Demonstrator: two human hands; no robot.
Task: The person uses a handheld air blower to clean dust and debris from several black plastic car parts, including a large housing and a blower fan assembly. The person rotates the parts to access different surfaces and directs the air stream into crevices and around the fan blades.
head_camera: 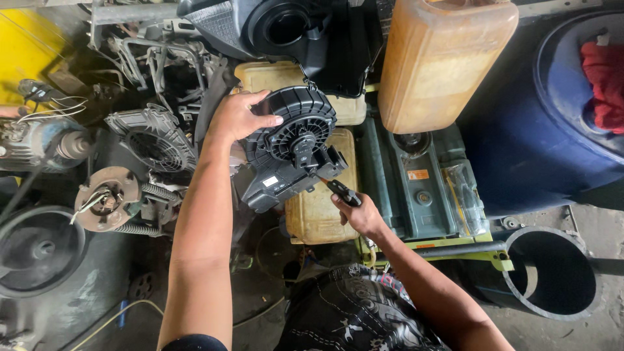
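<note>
Black blower motor housing (290,146), tilted, atop yellowish container (322,208).

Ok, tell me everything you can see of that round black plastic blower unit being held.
The round black plastic blower unit has a ribbed, drum-shaped housing with a slotted fan face, a central hub and a boxy base bearing a small white label. It is tilted, held above a dirty yellowish jerrycan. The left hand grips its upper rim; the right hand points a dark-handled tool at its lower edge.

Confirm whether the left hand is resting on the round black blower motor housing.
Yes, the left hand grips the top edge of the round black blower housing, while the right hand holds a dark-handled tool against it.
</note>
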